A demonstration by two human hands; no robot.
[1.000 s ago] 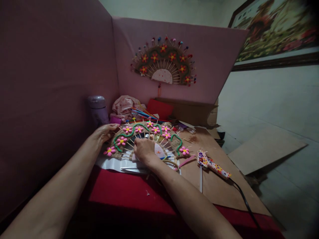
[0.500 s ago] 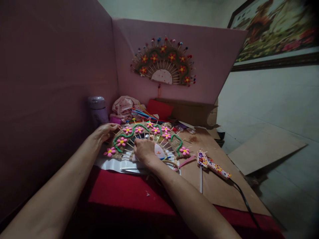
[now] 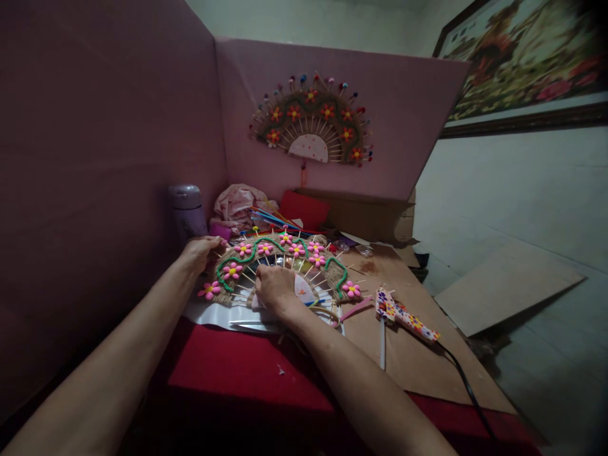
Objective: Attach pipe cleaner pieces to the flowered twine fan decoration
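Semicircular pink-flowered brown twine fan (image 3: pixel 280 247): person's left hand (image 3: pixel 198 252) has fingertips pinched at its upper-left rim, right hand (image 3: pixel 275 286) curled over its middle, fingertips hidden, can't tell grip.

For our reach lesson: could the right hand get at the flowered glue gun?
Probably yes: the glue gun lies uncovered on cardboard beside the pink-flowered fan, though the right hand would first have to leave that fan.

Purple flask (image 3: pixel 189 211); framed picture (image 3: pixel 527 76), seemingly floral.
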